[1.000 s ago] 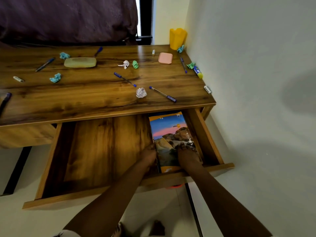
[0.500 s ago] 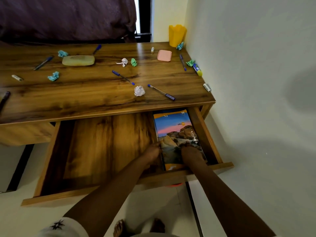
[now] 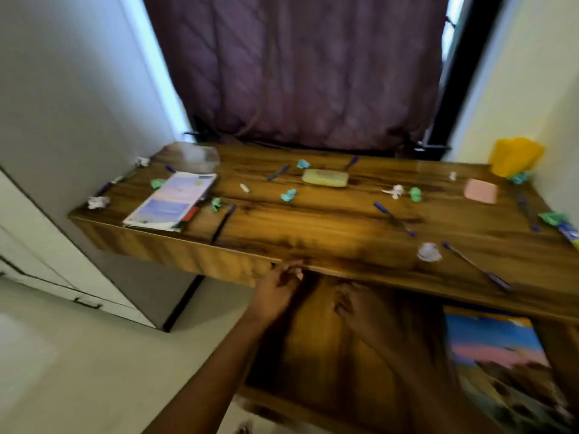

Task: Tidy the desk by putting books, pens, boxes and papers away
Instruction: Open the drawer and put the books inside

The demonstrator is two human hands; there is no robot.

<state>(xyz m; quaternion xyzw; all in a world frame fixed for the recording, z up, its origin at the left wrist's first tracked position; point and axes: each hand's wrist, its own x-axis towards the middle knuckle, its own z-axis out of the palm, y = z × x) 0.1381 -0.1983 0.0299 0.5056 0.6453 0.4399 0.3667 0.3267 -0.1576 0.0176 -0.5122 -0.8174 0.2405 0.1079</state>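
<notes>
A colourful landscape-cover book [image 3: 501, 368] lies at the right end of the open wooden drawer [image 3: 338, 355]. My left hand [image 3: 277, 291] hovers at the desk's front edge with its fingers loosely apart and nothing in it. My right hand [image 3: 357, 305] is over the drawer floor, empty, fingers spread. A pale purple book [image 3: 170, 200] rests on the left part of the desk [image 3: 329, 233]. Several blue pens, such as the pen [image 3: 477, 266] near the front right, and crumpled paper balls [image 3: 429, 252] are scattered over the top. The frame is blurred.
A yellow pen holder [image 3: 515, 156] stands at the back right corner. A pale yellow case [image 3: 325, 177] and a pink box [image 3: 481, 191] lie on the desk. A clear plastic item [image 3: 195, 156] sits back left. A purple curtain [image 3: 297, 67] hangs behind; white walls flank both sides.
Both hands have let go of the landscape book and moved left, out toward the drawer's middle. The view has swung left and up, showing the desk's left end and the purple book.
</notes>
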